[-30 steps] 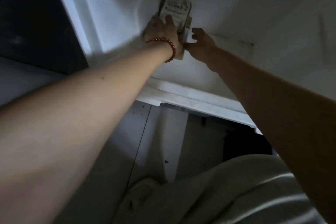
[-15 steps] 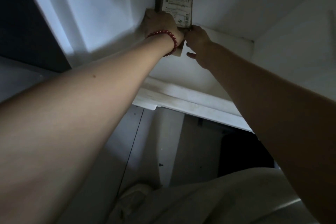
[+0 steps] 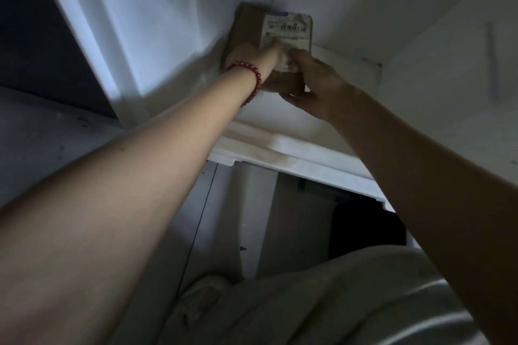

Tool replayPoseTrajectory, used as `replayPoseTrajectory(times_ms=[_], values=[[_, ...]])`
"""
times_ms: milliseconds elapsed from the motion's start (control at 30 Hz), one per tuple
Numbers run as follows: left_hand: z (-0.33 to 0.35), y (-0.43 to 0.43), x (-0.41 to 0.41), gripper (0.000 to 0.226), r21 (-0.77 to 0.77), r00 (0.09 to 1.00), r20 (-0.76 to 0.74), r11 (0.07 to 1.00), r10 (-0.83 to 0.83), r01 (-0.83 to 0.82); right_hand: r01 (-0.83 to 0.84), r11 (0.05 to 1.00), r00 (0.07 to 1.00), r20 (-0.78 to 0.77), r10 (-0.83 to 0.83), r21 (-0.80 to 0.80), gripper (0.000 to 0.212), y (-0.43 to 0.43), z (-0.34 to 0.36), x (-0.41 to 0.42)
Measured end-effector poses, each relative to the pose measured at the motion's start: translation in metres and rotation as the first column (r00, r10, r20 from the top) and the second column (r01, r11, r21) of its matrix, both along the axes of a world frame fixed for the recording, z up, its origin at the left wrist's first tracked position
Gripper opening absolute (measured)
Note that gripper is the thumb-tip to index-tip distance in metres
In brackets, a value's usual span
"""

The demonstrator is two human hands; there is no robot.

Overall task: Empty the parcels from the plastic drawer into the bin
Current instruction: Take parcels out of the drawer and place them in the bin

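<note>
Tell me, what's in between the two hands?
The brown parcel, with its white label. The left hand and right hand both touch it, seen in the head view.

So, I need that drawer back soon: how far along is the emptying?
Done: seemingly most of it; only one parcel shows in the drawer, in its far corner. In hand: the left hand and right hand both grip that parcel. Left: lifting it out and dropping it into the bin, which is out of view.
</note>
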State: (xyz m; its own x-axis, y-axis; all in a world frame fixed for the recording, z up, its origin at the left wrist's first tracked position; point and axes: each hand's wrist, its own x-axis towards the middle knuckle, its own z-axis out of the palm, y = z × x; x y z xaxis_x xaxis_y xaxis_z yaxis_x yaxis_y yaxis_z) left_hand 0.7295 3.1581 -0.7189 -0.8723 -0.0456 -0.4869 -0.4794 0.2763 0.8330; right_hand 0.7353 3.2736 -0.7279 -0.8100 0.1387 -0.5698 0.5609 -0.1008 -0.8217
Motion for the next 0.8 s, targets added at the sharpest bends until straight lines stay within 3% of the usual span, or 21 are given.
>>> replayPoseTrajectory(times_ms=[133,267,367,500,667,800], values=[[0.015,-0.001,0.024,0.060,0.059,0.999,0.022,0.998,0.024,-0.025,-0.100,0.993,0.994,-0.045,0.103,0.065,0.045,0.010,0.023,0.037],[0.037,0.007,0.060,0.051,0.053,0.999,-0.052,0.999,-0.010,0.013,-0.128,0.989,0.986,-0.101,0.136,0.080,0.012,0.021,0.058,0.083],[0.055,0.013,0.087,0.060,0.070,0.998,-0.034,0.996,-0.045,0.047,-0.133,0.988,0.977,-0.157,0.143,0.074,0.021,0.029,0.082,0.116],[0.074,0.019,0.131,0.058,0.122,0.983,0.126,0.985,-0.136,0.121,-0.085,0.992,0.980,-0.170,0.099,0.090,0.043,0.036,0.112,0.163],[0.137,0.039,0.186,0.061,0.002,0.977,-0.104,0.982,-0.188,0.189,0.035,0.999,0.979,-0.203,-0.030,0.022,0.024,0.043,0.151,0.223],[0.153,0.054,0.223,0.072,-0.017,0.954,-0.090,0.958,-0.286,0.285,0.070,0.996,0.970,-0.230,-0.083,-0.060,0.024,0.060,0.163,0.270]])
